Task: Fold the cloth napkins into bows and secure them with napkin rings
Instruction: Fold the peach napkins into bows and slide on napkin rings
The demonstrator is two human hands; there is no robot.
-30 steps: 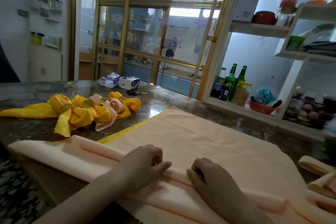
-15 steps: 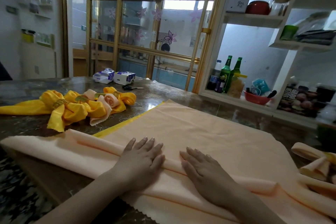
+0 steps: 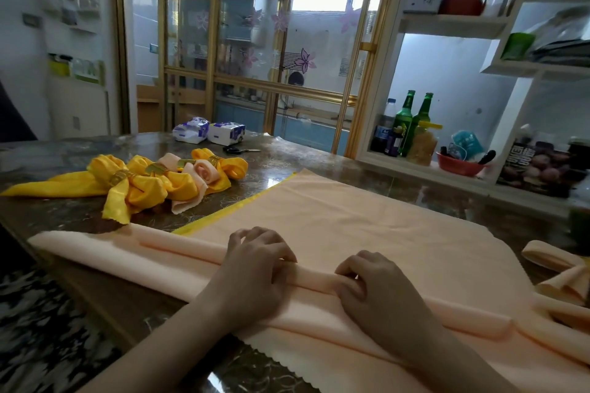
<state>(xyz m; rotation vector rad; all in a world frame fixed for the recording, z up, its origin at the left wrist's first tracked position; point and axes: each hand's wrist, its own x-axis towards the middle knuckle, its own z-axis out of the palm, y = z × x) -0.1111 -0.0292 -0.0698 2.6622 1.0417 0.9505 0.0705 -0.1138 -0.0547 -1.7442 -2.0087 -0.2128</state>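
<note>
I logged a home dining room. On the marble table [image 3: 281, 166] lay tissue packs [image 3: 209, 132] and scissors [image 3: 238, 150]. Beyond the table stood a gold-framed glass partition [image 3: 275, 86] with flower decals [image 3: 305, 59], kitchen cabinets [image 3: 306, 135] behind it. Right of the table, white shelves [image 3: 453, 25] held green bottles [image 3: 403, 121] and a red pot [image 3: 461, 3].

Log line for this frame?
step: roll edge | left-hand grip: curled on roll of peach cloth napkin | right-hand grip: curled on same roll | yellow cloth bows: far left
</note>
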